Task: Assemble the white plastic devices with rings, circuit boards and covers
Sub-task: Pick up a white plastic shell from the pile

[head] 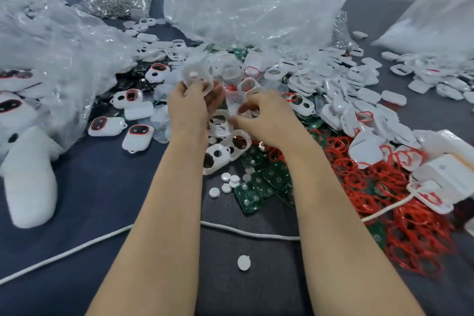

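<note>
My left hand (191,104) grips a white plastic shell (197,79) with a small round button in it, held above the pile. Just to its right, my right hand (264,117) pinches a clear, blurred plastic piece (235,104). Below the hands lie white shells with two holes (225,146). Green circuit boards (266,182) are heaped at lower centre, and red rings (379,192) spread to the right. Several assembled white devices with red-rimmed windows (107,127) lie to the left. White covers (341,90) are piled at the right.
Crumpled clear plastic bags (246,7) stand behind and to the left. A white cord (243,232) crosses the dark table under my forearms. Small white round buttons (227,182) lie near the boards, with one (243,262) alone near the front. A white box (446,174) sits at the right.
</note>
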